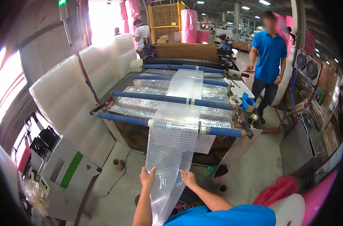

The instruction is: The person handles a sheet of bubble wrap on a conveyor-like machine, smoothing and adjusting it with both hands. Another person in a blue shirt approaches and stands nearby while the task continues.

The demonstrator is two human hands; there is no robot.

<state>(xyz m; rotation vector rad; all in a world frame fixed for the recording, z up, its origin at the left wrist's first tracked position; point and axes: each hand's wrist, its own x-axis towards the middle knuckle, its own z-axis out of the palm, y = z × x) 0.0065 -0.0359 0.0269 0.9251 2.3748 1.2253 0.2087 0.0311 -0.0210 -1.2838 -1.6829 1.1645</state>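
A long strip of clear bubble wrap (173, 148) runs down over the blue rollers of a machine toward my body. My left hand (147, 177) grips its left edge, thumb on top. On the opposite edge, my right hand (188, 178) has its fingers closed on the film. Below my hands the strip continues to the lower edge of the view. The front blue roller (122, 118) carries the strip on a paler middle section. Behind it lies a wider silvery bubble sheet (137, 102) under more rollers.
Rolls of tape (235, 100) and a tape measure (253, 119) sit on the machine's right side. A person in a blue shirt (269, 56) stands beyond them. Tall white foam blocks (71, 101) line the left. On the floor are a cardboard core (118, 164) and green bottle (208, 171).
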